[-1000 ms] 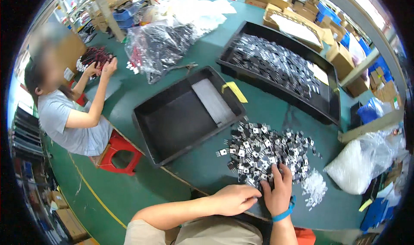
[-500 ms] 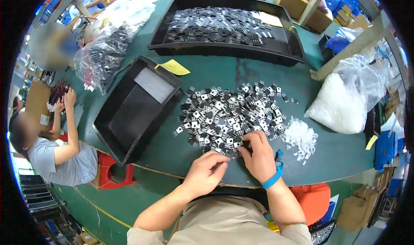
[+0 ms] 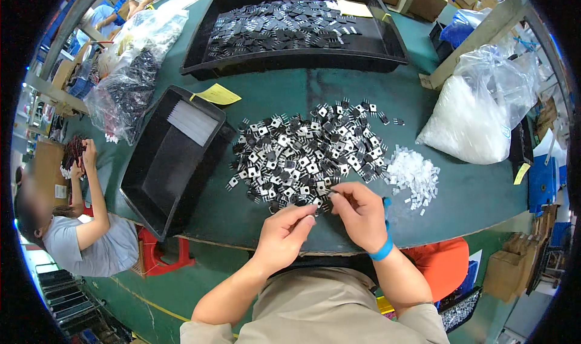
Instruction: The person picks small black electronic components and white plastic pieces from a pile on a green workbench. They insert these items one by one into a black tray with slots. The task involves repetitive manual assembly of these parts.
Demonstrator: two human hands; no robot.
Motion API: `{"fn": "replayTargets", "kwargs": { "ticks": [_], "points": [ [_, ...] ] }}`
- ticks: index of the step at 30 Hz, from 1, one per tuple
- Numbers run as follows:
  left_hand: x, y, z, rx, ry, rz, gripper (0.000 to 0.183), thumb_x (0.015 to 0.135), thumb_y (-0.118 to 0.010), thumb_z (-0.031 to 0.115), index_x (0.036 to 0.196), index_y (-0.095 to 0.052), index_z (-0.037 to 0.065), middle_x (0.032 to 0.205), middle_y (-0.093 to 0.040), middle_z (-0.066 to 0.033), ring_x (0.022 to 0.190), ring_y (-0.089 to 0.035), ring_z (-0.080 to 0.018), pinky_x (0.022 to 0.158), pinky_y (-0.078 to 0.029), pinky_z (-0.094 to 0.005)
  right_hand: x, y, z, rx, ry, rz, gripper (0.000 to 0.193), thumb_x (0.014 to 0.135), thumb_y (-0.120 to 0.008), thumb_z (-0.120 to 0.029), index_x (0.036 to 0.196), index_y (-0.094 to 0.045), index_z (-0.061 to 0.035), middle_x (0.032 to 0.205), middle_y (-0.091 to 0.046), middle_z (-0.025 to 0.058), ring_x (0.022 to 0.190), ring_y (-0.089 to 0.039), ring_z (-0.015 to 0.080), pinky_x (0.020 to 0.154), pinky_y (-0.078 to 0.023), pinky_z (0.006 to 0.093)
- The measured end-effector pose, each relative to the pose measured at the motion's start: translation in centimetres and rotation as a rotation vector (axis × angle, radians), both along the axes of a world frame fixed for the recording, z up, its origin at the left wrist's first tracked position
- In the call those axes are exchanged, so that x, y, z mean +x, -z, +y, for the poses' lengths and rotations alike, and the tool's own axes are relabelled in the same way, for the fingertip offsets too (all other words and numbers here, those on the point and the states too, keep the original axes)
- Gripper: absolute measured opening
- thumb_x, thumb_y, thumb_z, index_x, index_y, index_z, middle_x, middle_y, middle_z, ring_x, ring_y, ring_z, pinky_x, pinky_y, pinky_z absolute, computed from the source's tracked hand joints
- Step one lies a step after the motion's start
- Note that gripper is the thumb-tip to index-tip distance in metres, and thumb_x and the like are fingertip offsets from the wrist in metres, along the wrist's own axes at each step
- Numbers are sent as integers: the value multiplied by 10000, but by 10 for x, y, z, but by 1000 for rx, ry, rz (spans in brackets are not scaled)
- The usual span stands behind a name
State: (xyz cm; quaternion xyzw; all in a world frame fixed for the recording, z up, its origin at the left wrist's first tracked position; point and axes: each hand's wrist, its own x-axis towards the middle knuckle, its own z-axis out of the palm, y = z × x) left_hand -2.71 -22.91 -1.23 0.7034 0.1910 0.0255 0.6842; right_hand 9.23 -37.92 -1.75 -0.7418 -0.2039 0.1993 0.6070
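Note:
A heap of three-legged transistors, black on one face and silvery on the other, lies loose in front of me. At its near edge my right hand, with a blue wrist strap, pinches a small dark transistor between thumb and forefinger. Close by on the left, my left hand has thumb and forefinger pressed together; whatever lies between them is too small to make out. Small white plastic pieces form a pile beyond my right hand.
A black tray holding a white ribbed strip stands left. A larger black tray of dark transistors stands at the back. A clear bag of white pieces sits at right. One co-worker sits at far left, handling dark wires.
My right hand has drawn back slightly from the heap with a transistor in its fingertips. The left thumb and forefinger have closed together. The whole view has shifted a little.

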Motion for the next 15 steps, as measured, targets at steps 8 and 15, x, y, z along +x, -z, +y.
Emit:
{"fn": "replayTargets", "kwargs": {
  "ticks": [8, 15],
  "points": [
    [-3, 9, -8, -143, -71, -21, 188, 990, -627, 101, 1114, -705, -17, 820, -623, 1, 660, -522, -56, 574, -425, -224, -19, -12, -9, -47, -105, -39, 128, 903, -680, -8, 1019, -628, -21, 840, -662, 67, 718, -655, 109, 608, -511, 256],
    [-13, 7, -2, -343, -206, 56, 148, 987, -616, 81, 1023, -712, -27, 705, -620, -9, 578, -497, -48, 512, -375, -207, -14, -5, 3, -433, -214, -594, 236, 770, -768, -154, 949, -642, -69, 911, -585, 113, 860, -621, 318, 674, -519, 429]
  ]
}}
